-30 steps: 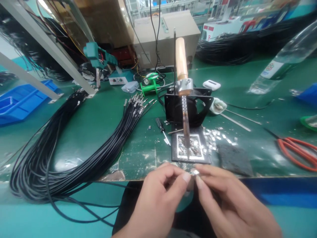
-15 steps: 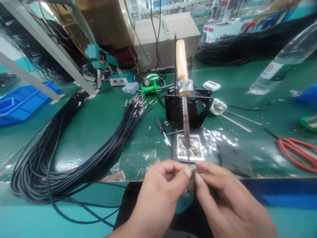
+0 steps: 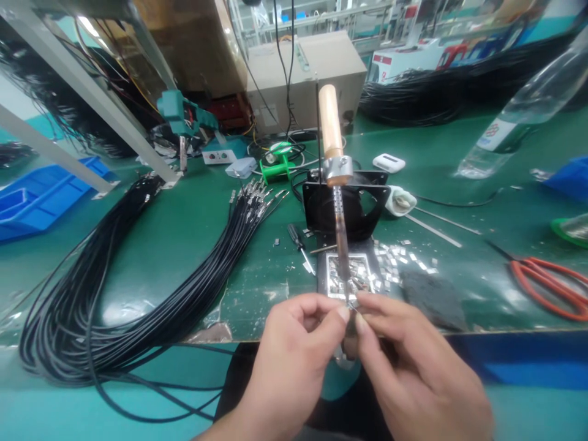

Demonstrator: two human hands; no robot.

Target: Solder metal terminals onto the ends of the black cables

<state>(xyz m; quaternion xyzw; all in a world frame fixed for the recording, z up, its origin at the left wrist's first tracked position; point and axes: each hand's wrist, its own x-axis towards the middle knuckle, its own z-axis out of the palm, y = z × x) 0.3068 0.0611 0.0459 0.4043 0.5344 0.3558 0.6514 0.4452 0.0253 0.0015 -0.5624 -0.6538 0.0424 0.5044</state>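
Observation:
My left hand point(image 3: 294, 355) and my right hand point(image 3: 404, 361) meet at the table's near edge, thumbs and forefingers pinched together on a small shiny metal piece point(image 3: 351, 309). The pinch sits right at the tip of a soldering iron point(image 3: 337, 202) with a wooden handle, clamped tip-down over a black tray point(image 3: 349, 275) holding several small metal pieces. More such pieces point(image 3: 404, 260) lie scattered to the tray's right.
A thick bundle of black cables point(image 3: 151, 275) with metal terminals lies at left. A small screwdriver point(image 3: 299, 245), dark sponge point(image 3: 434, 294), red scissors point(image 3: 546, 285), plastic bottle point(image 3: 523, 116), black fan point(image 3: 344, 205) and blue bin point(image 3: 41, 190) surround the work spot.
Both hands have risen slightly, carrying the pinched piece from below the tray's front edge up to the soldering iron's tip.

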